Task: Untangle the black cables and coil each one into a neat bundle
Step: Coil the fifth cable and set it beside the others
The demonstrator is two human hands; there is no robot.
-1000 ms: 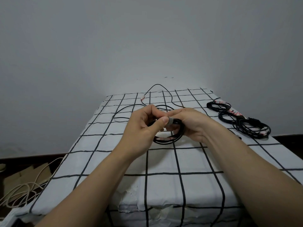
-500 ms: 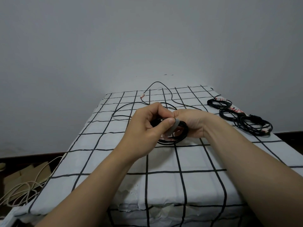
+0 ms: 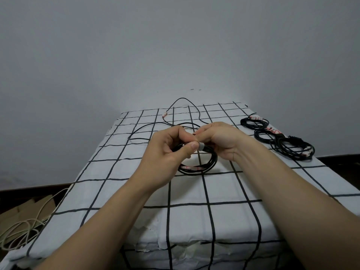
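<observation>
A black cable coil [image 3: 206, 166] hangs between my hands just above the checked cloth. My left hand [image 3: 169, 152] grips its upper strands, thumb pressing beside a grey band [image 3: 201, 146] wrapped round them. My right hand [image 3: 218, 139] pinches the same strands on the band's other side. A white-and-red plug [image 3: 191, 168] lies inside the coil's lower arc. A loose black cable [image 3: 148, 126] snakes over the far cloth, one end rising against the wall. Three coiled black bundles sit at the right: one at the back [image 3: 254, 122], a middle one [image 3: 266, 135] and a front one [image 3: 294, 150].
The table [image 3: 194, 209] wears a white cloth with a black grid; its front edge drops off near me. On the floor at the left lie pale cords [image 3: 21, 228] and cardboard [image 3: 25, 208]. A plain grey wall stands right behind the table.
Both hands have stayed together on the coil. The lower loop hangs more open now, showing the white-and-red plug. My left thumb has shifted along the grey band.
</observation>
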